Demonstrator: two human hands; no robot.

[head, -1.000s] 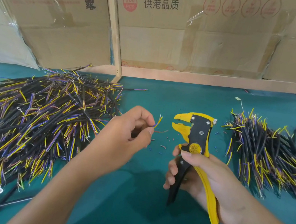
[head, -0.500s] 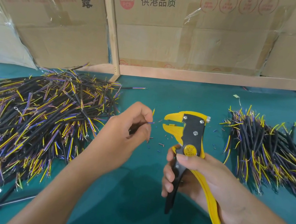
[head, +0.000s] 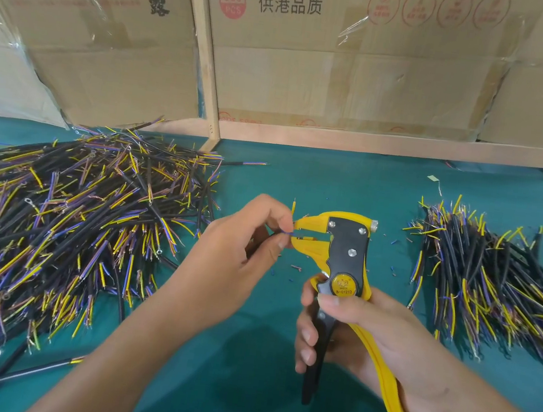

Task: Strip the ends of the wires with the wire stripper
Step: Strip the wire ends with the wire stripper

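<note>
Left hand (head: 239,253) pinches a blue wire (head: 286,233), its tip between the yellow wire stripper's (head: 345,260) parted jaws at table centre. Right hand (head: 372,350) grips the stripper's handles. Wire piles lie left (head: 53,229) and right (head: 495,280).

head view | worn on head | faces forward-down | close over green table (head: 301,182)

My left hand (head: 239,253): raised mid-frame, forearm entering from the lower left, thumb and forefinger pinched together, the other 3 fingers curled behind. My right hand (head: 372,350): lower right, forearm running off the bottom-right corner, thumb laid flat across the top, 4 fingers wrapped round from the left side, palm turned inward.
</note>
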